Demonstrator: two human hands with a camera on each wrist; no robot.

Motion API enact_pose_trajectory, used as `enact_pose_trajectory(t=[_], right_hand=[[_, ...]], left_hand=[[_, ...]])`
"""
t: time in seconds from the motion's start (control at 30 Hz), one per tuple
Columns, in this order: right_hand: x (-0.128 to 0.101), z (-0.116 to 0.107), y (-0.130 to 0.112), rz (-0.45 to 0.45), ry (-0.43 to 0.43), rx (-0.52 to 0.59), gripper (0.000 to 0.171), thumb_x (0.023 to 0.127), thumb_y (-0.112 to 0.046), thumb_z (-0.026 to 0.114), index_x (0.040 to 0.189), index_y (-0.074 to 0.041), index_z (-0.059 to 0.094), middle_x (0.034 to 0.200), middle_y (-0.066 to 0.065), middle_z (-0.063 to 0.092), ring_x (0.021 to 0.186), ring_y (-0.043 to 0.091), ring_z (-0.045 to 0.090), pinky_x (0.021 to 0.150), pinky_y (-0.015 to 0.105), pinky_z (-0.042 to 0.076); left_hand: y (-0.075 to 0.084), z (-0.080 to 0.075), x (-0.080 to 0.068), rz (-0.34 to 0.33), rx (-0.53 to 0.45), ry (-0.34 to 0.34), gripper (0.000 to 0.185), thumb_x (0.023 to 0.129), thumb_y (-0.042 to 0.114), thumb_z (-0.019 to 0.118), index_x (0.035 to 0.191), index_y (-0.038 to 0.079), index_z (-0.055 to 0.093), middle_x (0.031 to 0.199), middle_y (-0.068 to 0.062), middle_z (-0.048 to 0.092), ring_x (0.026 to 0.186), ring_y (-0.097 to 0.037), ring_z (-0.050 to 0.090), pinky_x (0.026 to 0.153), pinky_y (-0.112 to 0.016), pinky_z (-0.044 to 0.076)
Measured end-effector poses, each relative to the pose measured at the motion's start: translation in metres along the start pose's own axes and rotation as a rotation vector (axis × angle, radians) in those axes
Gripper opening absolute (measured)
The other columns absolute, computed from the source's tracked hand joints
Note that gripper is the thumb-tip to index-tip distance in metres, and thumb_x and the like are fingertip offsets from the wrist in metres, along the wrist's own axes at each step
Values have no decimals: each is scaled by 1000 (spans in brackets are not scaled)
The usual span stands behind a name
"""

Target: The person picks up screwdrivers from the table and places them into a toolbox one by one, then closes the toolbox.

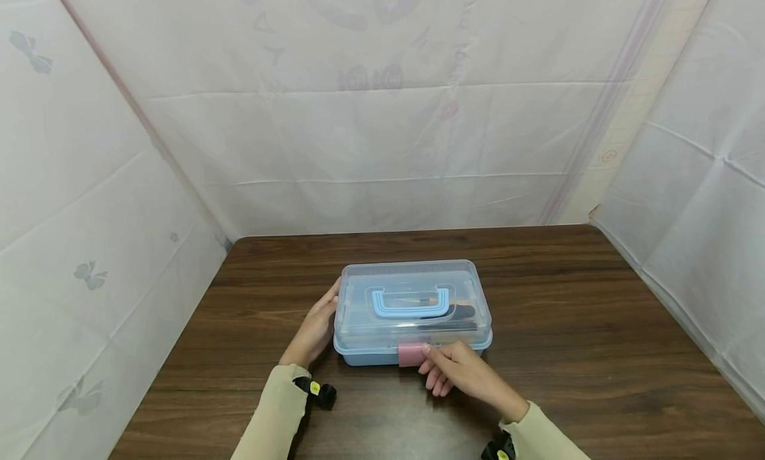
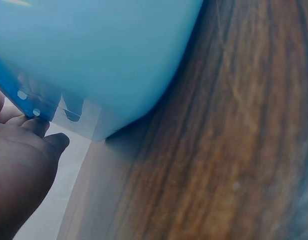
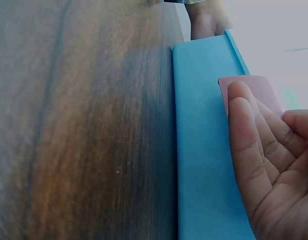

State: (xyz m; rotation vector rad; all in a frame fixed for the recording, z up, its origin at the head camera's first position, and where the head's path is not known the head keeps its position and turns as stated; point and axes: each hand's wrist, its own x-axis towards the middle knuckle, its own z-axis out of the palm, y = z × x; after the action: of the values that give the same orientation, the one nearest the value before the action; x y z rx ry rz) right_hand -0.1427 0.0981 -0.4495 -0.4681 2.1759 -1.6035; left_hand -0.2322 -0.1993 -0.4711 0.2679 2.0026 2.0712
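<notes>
A blue plastic storage box [image 1: 358,359] with a closed, see-through lid [image 1: 382,274] sits on the table, its blue carry handle [image 1: 412,312] folded down. Dark, slim items show dimly through the lid. My left hand [image 1: 313,330] rests along the box's left side; in the left wrist view its fingertips [image 2: 57,142] are at the box wall [image 2: 118,55]. At the front, my right hand [image 1: 459,369] pinches the pink latch [image 1: 410,355] at its right edge. The right wrist view shows the thumb at the latch [image 3: 264,90] and fingers beside it.
The dark wood table [image 1: 574,327] extends on both sides of the box. White sheeting [image 1: 382,141] hangs behind the table, with more along the left and right. Black wrist cameras [image 1: 323,395] are strapped over light sleeves [image 1: 269,413].
</notes>
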Motion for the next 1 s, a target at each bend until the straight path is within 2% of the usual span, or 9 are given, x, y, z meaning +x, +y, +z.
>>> enact_pose_trajectory(t=[0.47, 0.7, 1.0], right_hand=[[-1, 5, 8, 0, -32, 22, 47, 102, -30, 46, 99, 11, 68, 73, 16, 70, 58, 13, 64, 53, 29, 57], [0, 10, 13, 30, -45, 41, 44, 100, -30, 50, 98, 9, 69, 72, 15, 69, 58, 11, 63, 53, 28, 57], [2, 11, 16, 23, -73, 61, 43, 101, -27, 49, 103, 12, 66, 76, 15, 70, 61, 10, 65, 56, 26, 57]], left_hand=[[0, -1, 1, -12, 8, 1, 52, 106, 25, 28, 156, 20, 14, 163, 4, 7, 150, -18, -2, 121, -47, 0], [0, 0, 1, -8, 4, 2, 51, 106, 22, 26, 156, 18, 13, 163, 3, 7, 150, -17, -2, 121, -46, -1], [-1, -1, 1, -13, -1, -2, 51, 106, 23, 27, 156, 19, 14, 163, 3, 8, 151, -18, -1, 121, -46, 1]])
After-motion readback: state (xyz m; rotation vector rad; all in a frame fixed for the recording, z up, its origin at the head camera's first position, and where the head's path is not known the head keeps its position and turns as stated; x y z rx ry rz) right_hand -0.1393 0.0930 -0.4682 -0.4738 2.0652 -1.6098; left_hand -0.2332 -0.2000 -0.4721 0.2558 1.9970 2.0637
